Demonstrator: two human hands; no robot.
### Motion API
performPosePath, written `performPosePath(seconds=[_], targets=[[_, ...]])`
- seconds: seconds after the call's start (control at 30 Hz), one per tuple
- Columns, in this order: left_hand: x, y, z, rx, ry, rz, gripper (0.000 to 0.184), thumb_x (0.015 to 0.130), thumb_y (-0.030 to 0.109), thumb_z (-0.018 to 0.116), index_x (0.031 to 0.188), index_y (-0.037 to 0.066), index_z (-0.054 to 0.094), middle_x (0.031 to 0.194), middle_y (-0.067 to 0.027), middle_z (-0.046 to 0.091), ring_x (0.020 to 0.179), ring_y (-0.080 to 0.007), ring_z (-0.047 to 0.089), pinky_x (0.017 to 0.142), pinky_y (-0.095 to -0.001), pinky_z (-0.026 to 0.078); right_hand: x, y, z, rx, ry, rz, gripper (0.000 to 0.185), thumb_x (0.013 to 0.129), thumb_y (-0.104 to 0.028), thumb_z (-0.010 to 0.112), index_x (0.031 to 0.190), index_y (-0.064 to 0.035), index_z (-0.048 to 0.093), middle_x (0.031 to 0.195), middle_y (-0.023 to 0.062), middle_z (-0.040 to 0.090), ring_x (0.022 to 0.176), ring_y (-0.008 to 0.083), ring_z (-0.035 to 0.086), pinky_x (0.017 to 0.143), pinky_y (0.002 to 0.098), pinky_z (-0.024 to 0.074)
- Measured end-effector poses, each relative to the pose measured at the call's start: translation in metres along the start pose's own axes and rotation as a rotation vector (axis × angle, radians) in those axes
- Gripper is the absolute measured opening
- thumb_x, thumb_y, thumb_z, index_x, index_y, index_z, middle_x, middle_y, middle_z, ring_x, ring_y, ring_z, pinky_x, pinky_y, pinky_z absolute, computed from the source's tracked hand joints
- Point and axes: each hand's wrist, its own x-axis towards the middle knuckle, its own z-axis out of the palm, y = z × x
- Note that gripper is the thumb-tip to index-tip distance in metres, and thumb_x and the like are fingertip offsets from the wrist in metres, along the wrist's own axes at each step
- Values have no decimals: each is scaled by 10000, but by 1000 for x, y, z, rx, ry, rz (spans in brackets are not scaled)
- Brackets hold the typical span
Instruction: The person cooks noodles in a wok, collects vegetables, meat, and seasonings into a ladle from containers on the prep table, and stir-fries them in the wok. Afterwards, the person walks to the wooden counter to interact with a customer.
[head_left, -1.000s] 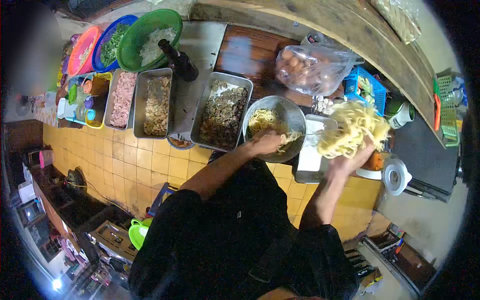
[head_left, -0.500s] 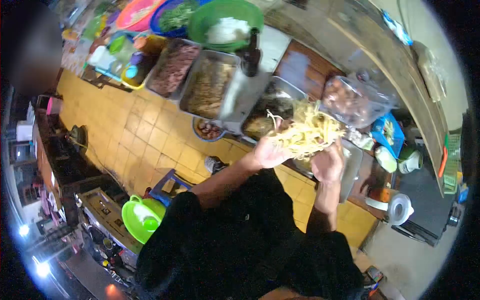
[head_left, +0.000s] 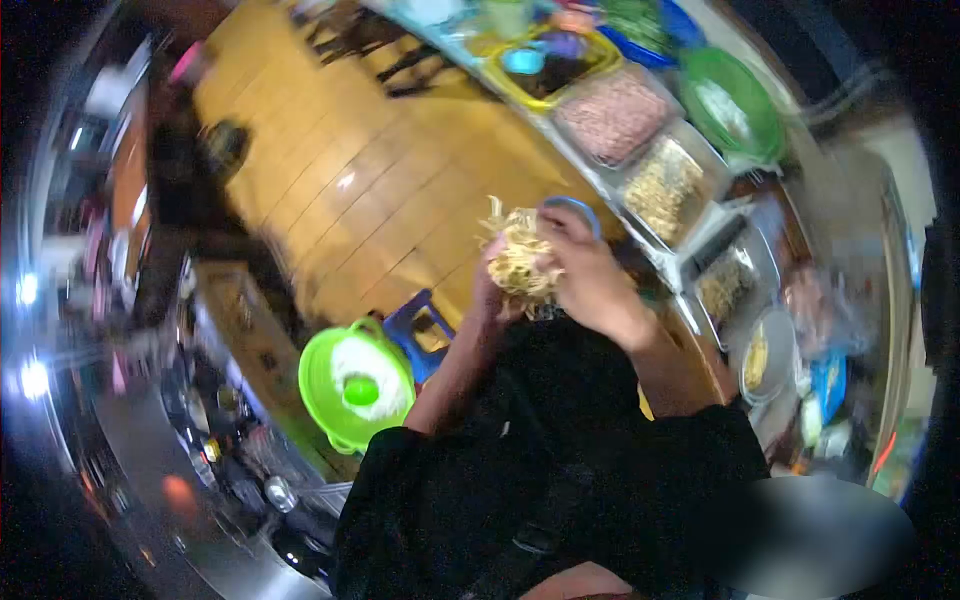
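A loose bundle of yellow noodles (head_left: 524, 262) is held up between both of my hands, in front of my body. My left hand (head_left: 490, 288) supports it from the left side, its fingers partly hidden behind the strands. My right hand (head_left: 590, 275) rests against the right side with its fingers curled over the noodles. Some strands stick out above the hands. More noodles (head_left: 756, 358) lie in the metal strainer (head_left: 782, 385) at the right.
On the right counter are trays of pink meat (head_left: 615, 112), pale pieces (head_left: 662, 190) and dark food (head_left: 727, 285), and a green basket (head_left: 765, 125). At the lower left, a bright green basin (head_left: 312, 385) holds white powder beside a blue stool (head_left: 425, 335). A stove area (head_left: 235, 320) lies further left.
My view has swung left, away from the trays and strainer toward the green basin. The noodles have moved along in both hands, which are now closer together around them.
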Motion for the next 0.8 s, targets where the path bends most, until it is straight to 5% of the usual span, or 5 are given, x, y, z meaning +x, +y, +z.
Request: performPosePath(seconds=[0.47, 0.67, 0.73, 0.77, 0.8], targets=[[-9, 224, -96, -217, 56, 524, 367, 915, 262, 478, 1222, 61, 458, 1103, -117, 587, 897, -229, 628, 722, -372, 555, 278, -97, 154, 72, -411, -690, 286, 904, -254, 503, 980, -3, 618, 903, 159, 628, 803, 259, 622, 678, 340, 497], [-46, 324, -79, -489, 483, 824, 387, 894, 434, 476, 1054, 95, 569, 812, -72, 634, 564, -185, 600, 493, -245, 515, 387, -164, 236, 429, -900, -282, 370, 929, -302, 476, 1029, 41, 572, 875, 84, 572, 674, 107, 536, 544, 241, 449], [-92, 360, -69, -384, 160, 1114, 457, 868, 501, 481, 1049, 92, 573, 863, -86, 632, 648, -200, 611, 556, -287, 525, 415, -186, 266, 327, -938, -466, 324, 918, -271, 495, 1035, 19, 577, 913, 102, 590, 728, 150, 570, 575, 259, 474], [-119, 374, -46, -535, 585, 1261, 498, 858, 529, 474, 1057, 82, 568, 952, -105, 620, 834, -222, 617, 719, -380, 527, 427, -198, 281, 223, -918, -637, 281, 906, -241, 514, 1041, -3, 581, 951, 121, 608, 782, 193, 604, 605, 277, 499], [-145, 390, -53, -484, 219, 1519, 528, 844, 546, 483, 1074, 77, 559, 1050, -126, 594, 976, -261, 577, 840, -452, 475, 434, -210, 294, 232, -952, -615, 266, 899, -230, 522, 1026, -4, 582, 1001, 121, 595, 840, 198, 596, 630, 276, 501]])
